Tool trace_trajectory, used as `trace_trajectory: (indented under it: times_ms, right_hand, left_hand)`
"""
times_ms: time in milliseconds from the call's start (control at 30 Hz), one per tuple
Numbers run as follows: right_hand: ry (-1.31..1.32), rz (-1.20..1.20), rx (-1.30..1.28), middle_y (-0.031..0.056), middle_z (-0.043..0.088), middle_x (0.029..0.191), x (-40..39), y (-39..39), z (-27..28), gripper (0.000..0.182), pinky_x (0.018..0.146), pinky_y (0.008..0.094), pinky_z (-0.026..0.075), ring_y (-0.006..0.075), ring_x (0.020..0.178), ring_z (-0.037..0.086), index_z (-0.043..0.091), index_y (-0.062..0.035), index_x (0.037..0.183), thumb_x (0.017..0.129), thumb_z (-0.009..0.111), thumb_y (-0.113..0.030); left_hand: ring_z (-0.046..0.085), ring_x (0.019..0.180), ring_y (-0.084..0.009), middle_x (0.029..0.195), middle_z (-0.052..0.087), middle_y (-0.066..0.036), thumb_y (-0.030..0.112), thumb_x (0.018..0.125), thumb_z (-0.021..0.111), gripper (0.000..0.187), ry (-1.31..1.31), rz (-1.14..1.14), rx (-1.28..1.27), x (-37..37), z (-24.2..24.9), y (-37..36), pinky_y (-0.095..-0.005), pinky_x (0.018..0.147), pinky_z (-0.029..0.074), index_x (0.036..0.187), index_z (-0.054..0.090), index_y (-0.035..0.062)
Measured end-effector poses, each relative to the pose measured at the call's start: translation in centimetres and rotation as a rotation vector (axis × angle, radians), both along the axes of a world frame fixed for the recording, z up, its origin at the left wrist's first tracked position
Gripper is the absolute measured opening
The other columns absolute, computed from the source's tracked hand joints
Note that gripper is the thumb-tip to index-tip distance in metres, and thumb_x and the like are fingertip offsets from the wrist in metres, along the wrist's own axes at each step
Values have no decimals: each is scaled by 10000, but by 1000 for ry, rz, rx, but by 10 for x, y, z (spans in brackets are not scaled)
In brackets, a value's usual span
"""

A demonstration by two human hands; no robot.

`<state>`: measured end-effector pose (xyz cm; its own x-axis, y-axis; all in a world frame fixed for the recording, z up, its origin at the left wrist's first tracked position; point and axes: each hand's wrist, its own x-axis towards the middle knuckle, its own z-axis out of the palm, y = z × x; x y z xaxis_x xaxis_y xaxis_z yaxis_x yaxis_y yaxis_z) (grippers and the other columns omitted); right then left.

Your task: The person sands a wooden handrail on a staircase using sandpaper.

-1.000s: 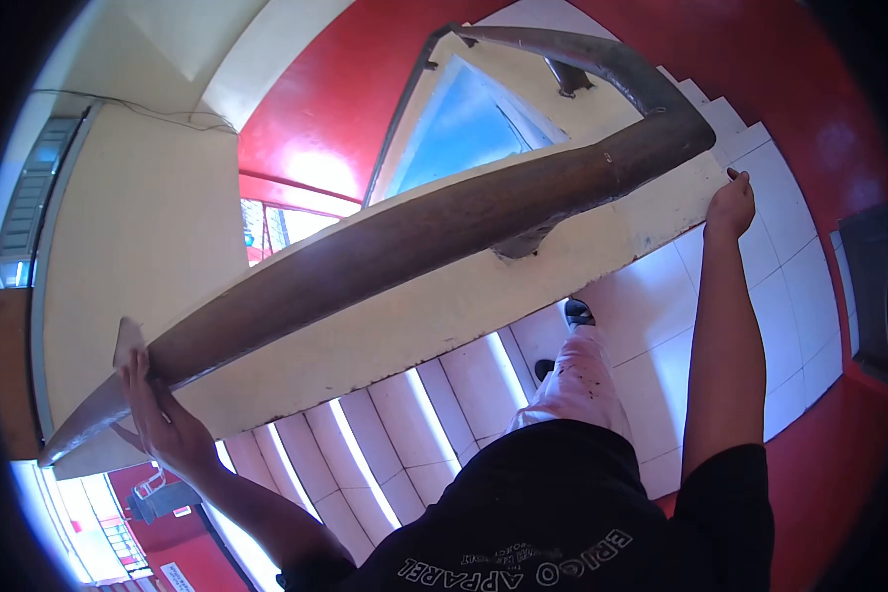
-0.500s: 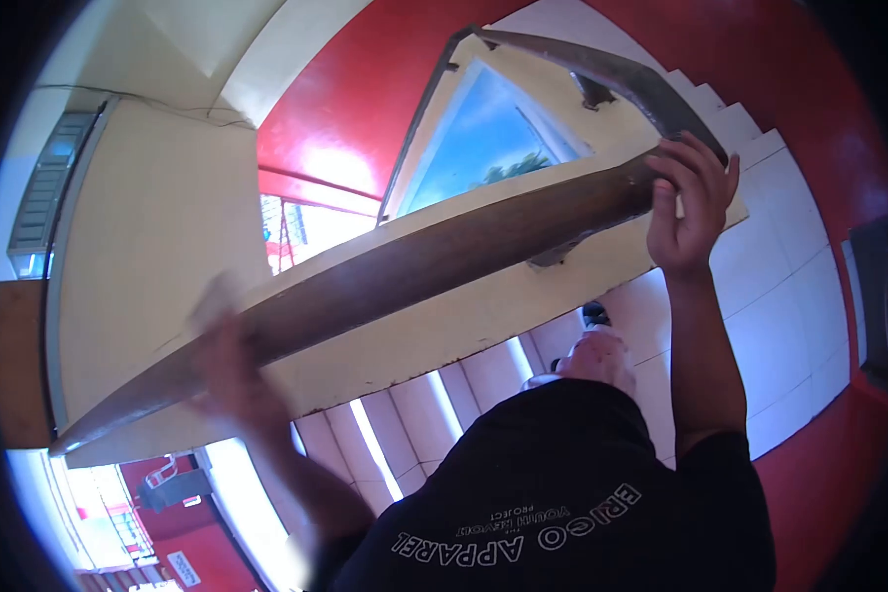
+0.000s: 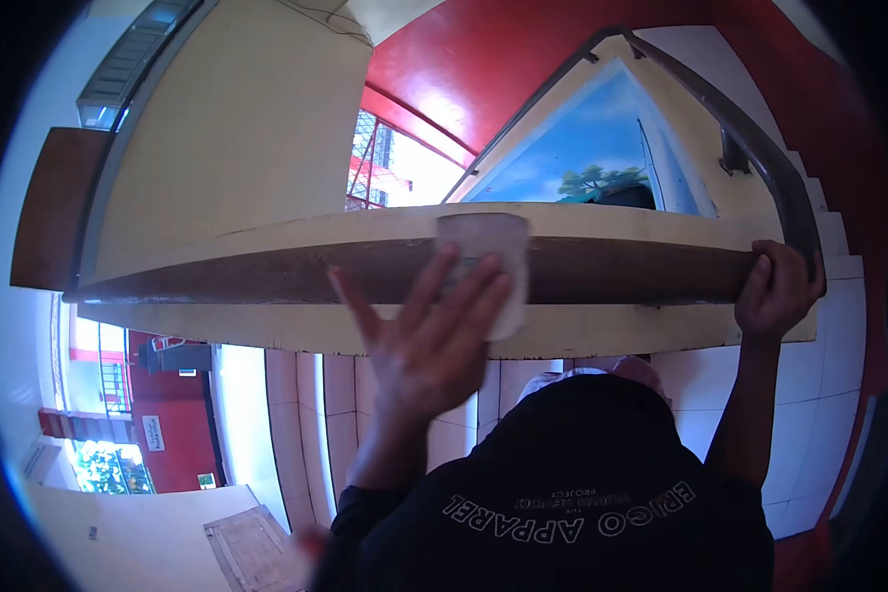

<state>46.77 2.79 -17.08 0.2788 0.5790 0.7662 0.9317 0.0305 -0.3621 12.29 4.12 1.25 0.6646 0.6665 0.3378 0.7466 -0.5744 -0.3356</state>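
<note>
A long brown handrail runs across the view along the top of a cream wall. My left hand lies over its middle, fingers stretched and spread, pressing a pale cloth-like sheet against the rail. The sheet is blurred, and part of it is hidden under the fingers. At the right end, close to where the rail bends, my right hand is wrapped round it with the thumb on the near side.
Beyond the wall, another handrail slopes beside a blue painted panel. Pale stair treads lie below on the near side, with white tiled floor at the right. A brown board stands at the far left.
My left hand has slid right along the rail from near its left end to the middle. My right hand keeps its grip. The view has turned, so the rail now appears nearly level.
</note>
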Motion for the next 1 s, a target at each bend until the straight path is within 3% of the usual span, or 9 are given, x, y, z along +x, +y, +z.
trace_trajectory:
  times_ms: [167, 233, 400, 567, 633, 733, 833, 900, 1000]
  right_hand:
    - [-5, -6, -8, 21, 694, 890, 2, 0, -4, 164, 1115, 468, 278, 192, 906, 664, 671, -107, 928, 928, 525, -181]
    - [-27, -8, -15, 21, 696, 894, 3, 0, -5, 168, 1114, 467, 281, 191, 909, 664, 672, -109, 930, 934, 520, -178]
    - [-14, -19, -43, 27, 701, 907, 3, 0, -7, 170, 1112, 475, 286, 198, 920, 666, 678, -107, 947, 939, 521, -172]
    - [-38, 0, -5, 29, 705, 919, 5, 0, -10, 170, 1111, 477, 289, 203, 930, 670, 679, -104, 957, 936, 523, -168]
    - [-37, 5, -14, 30, 707, 925, 6, -1, -11, 171, 1110, 480, 292, 206, 930, 672, 680, -104, 958, 934, 523, -167]
    - [-45, -1, -13, 33, 710, 933, 8, 2, -13, 175, 1112, 483, 295, 206, 932, 675, 684, -105, 964, 933, 522, -166]
    - [-62, 14, -2, 32, 712, 936, 9, -2, -15, 182, 1116, 482, 295, 202, 934, 678, 689, -108, 970, 934, 521, -167]
    - [-65, 12, 25, 31, 713, 937, 10, 0, -16, 186, 1118, 481, 295, 199, 937, 679, 692, -109, 974, 935, 520, -168]
    - [-69, 19, 34, 29, 715, 940, 9, 0, -16, 189, 1118, 478, 296, 194, 941, 679, 694, -110, 977, 935, 519, -168]
  left_hand:
    - [614, 1229, -248, 1190, 716, -8, 25, 893, 549, 347, -383, 377, 262, -119, 58, 30, -628, 1188, -33, 1151, 716, 185]
    - [622, 1216, -236, 1183, 718, -13, 49, 873, 585, 325, -25, 313, 140, -51, 49, 27, -654, 1184, 2, 1138, 718, 182]
    - [635, 1195, -214, 1170, 721, -7, 78, 841, 620, 321, -41, 43, -147, -2, 33, 19, -659, 1179, -24, 1129, 717, 181]
    - [674, 1122, -242, 1153, 725, -51, 61, 949, 535, 287, -21, 454, 133, -52, 69, 26, -614, 1189, 86, 1165, 708, 136]
    - [659, 1158, -225, 1187, 715, -30, 85, 909, 569, 300, -1, 82, -91, -20, 31, 32, -619, 1189, 72, 1174, 693, 149]
    - [688, 1085, -220, 1152, 724, -20, 88, 882, 587, 328, 66, 35, -220, -1, 50, 33, -629, 1182, 99, 1180, 689, 183]
    - [722, 870, -245, 1015, 736, -80, 164, 978, 503, 246, 248, 700, -179, -54, 112, 54, -639, 1159, 164, 1095, 718, 149]
    - [713, 886, -295, 968, 738, -122, 181, 967, 536, 222, 85, 680, -348, -58, 132, 58, -573, 1181, 175, 1058, 723, 102]
    - [708, 885, -309, 921, 737, -131, 184, 951, 568, 224, 119, 156, -377, 6, 73, 53, -554, 1180, 206, 1093, 720, 100]
